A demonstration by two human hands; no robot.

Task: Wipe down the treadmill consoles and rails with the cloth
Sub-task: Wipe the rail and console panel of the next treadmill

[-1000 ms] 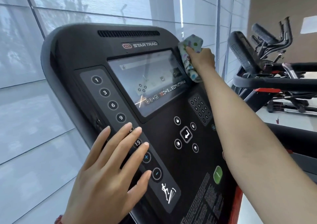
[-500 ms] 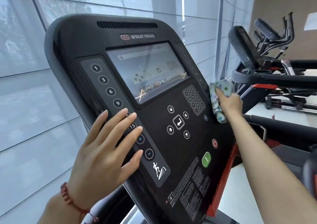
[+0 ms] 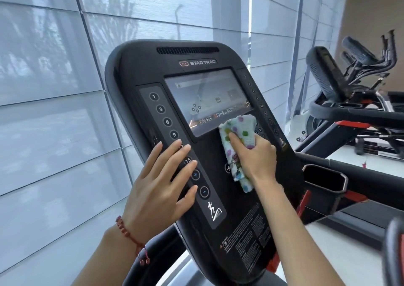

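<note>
I have the right hand (image 3: 258, 156) gripping the cloth (image 3: 237, 148), a white terry rag with coloured dots, thumb laid across its front and fingers wrapped round it. It is pressed flat against the Star Trac treadmill console (image 3: 196, 132), just below the lower right corner of the touchscreen (image 3: 205, 97), its top edge overlapping that corner and its tail hanging down toward 6 o'clock over the black panel.

My left hand (image 3: 159, 189) lies released, fingers straight and spread, flat on the console's left button strip (image 3: 175, 145); the fingertips cover the keys between the 9 and the plus button, with the 15 showing between two fingers. A red string bracelet (image 3: 131, 239) sits on that wrist.

At about 4 o'clock from the cloth, the console's dark cup holder (image 3: 325, 180) is open to view. Off toward 2 o'clock, well apart, stands a neighbouring machine's console (image 3: 323, 71) with black handlebars (image 3: 371, 56) behind it. Grey roller blinds (image 3: 54, 88) fill the window from 9 through 12 o'clock.
</note>
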